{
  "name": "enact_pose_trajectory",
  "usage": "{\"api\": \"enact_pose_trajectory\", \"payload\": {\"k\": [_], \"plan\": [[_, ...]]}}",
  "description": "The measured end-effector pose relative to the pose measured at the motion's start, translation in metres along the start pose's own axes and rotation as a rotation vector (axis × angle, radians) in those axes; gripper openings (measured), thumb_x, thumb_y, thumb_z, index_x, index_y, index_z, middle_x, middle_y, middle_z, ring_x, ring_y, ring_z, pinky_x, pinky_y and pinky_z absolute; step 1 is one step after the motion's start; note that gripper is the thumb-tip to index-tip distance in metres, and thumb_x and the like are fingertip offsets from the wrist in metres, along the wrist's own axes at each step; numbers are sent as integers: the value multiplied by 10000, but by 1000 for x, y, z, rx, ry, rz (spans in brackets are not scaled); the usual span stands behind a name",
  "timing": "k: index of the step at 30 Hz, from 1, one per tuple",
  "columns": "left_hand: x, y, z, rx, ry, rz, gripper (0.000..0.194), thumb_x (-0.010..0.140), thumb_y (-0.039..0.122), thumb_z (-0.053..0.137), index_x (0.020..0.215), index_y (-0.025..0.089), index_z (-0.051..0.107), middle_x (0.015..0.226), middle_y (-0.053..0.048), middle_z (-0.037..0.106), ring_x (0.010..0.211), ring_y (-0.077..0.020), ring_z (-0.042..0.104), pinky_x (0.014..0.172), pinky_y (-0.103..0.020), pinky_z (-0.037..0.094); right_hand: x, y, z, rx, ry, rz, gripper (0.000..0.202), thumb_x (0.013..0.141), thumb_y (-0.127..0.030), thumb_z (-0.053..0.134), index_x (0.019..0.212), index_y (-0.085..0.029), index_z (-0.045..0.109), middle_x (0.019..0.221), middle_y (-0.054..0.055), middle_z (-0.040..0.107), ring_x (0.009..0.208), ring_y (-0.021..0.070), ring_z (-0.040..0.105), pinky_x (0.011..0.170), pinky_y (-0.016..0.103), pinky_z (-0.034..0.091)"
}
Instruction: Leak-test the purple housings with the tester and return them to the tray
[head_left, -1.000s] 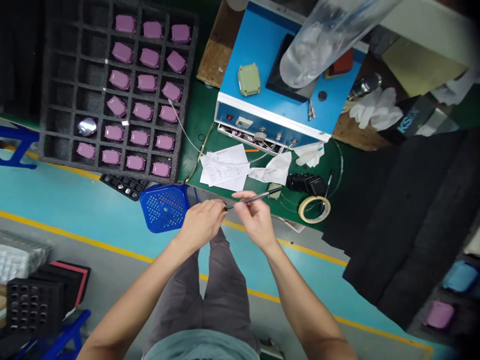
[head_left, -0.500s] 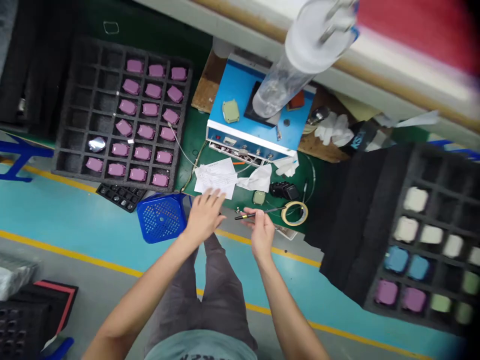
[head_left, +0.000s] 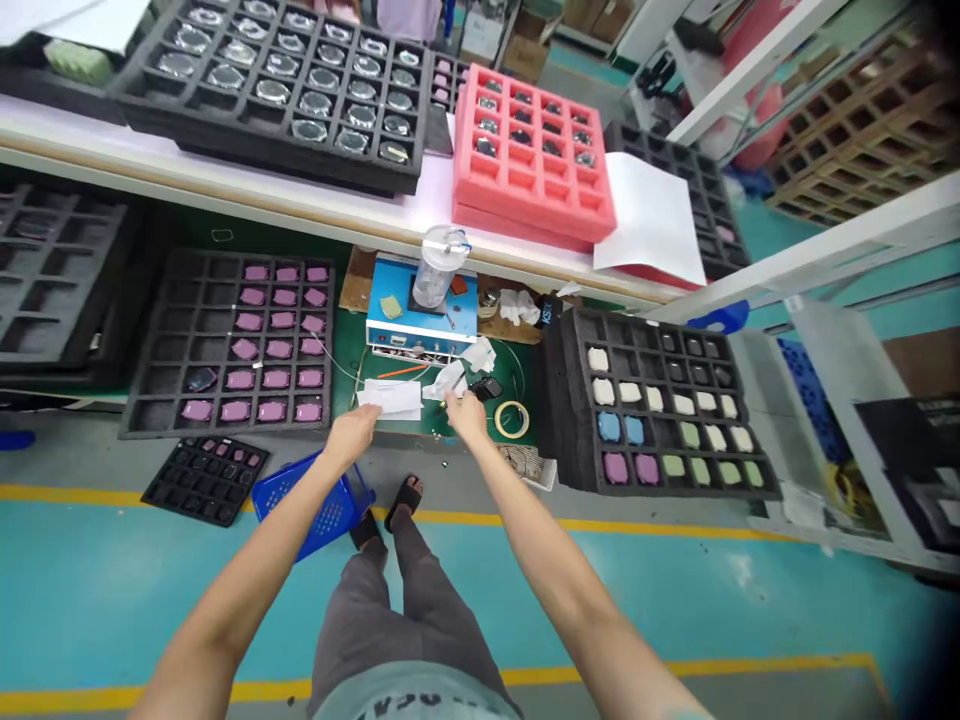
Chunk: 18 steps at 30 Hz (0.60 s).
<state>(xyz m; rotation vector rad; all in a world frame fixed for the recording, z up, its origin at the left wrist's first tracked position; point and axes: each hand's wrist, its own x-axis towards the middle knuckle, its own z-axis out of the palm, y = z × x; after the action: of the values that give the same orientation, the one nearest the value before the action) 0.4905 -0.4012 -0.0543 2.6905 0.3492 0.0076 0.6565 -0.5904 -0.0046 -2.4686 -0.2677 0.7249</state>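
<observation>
My left hand [head_left: 352, 435] is at the left edge of a white paper sheet [head_left: 397, 398], its fingers closed on that edge. The sheet looks folded or partly lifted on the green bench top. My right hand [head_left: 466, 415] is closed near a crumpled white tissue [head_left: 446, 381]; the slim dark pen-like tool in its fingers is mostly hidden. Just right of that hand are a black object [head_left: 486, 388] and a roll of tape [head_left: 511, 420]. Behind the hands stands a blue machine [head_left: 390, 328] with a pale green case [head_left: 391, 307] and a clear cylinder [head_left: 433, 282] on top.
A dark foam tray [head_left: 169, 385] with purple cases lies left; another foam tray [head_left: 679, 470] holds white, blue, green and purple ones at right. The shelf [head_left: 427, 200] above carries trays, including a pink foam tray [head_left: 517, 205]. A blue stool [head_left: 322, 520] stands below the bench.
The view has widened and tilted up, now showing the shelf trays. My left hand has come down to the paper's edge and closed on it. My right hand has moved towards the tissue.
</observation>
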Motion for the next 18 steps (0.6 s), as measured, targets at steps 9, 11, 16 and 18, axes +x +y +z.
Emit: {"api": "enact_pose_trajectory", "payload": {"k": [9, 11, 16, 18], "plan": [[-114, 79, -16, -12, 342, 26, 380, 932, 83, 382, 1098, 145, 718, 1105, -174, 754, 1053, -271, 721, 950, -424, 540, -221, 61, -5, 437, -417, 330, 621, 862, -775, 452, 784, -178, 605, 693, 103, 698, 565, 209, 674, 522, 306, 538], [-152, 120, -7, -9, 332, 176, 339, 908, 91, 424, 1005, 191, 732, 1025, -111, 777, 1000, -214, 732, 942, -351, 541, -261, 103, -12, 529, -535, 332, 679, 854, -816, 372, 848, -181, 612, 810, 136, 723, 668, 239, 721, 544, 333, 567], [-192, 262, 48, -44, 267, 597, 149, 893, 186, 539, 829, 234, 664, 818, 2, 762, 851, -127, 714, 882, -226, 506, -283, 239, -49, 1182, -655, 721, 548, 755, -743, 609, 885, -211, 619, 929, 115, 723, 841, 269, 743, 584, 341, 593], [-181, 328, 89, -67, 253, 759, 164, 919, 205, 530, 787, 220, 626, 741, 6, 732, 768, -136, 689, 853, -245, 495, -277, 294, -78, 1213, -602, 730, 468, 758, -668, 658, 807, -206, 602, 791, 75, 693, 714, 241, 724, 507, 291, 555]]}}
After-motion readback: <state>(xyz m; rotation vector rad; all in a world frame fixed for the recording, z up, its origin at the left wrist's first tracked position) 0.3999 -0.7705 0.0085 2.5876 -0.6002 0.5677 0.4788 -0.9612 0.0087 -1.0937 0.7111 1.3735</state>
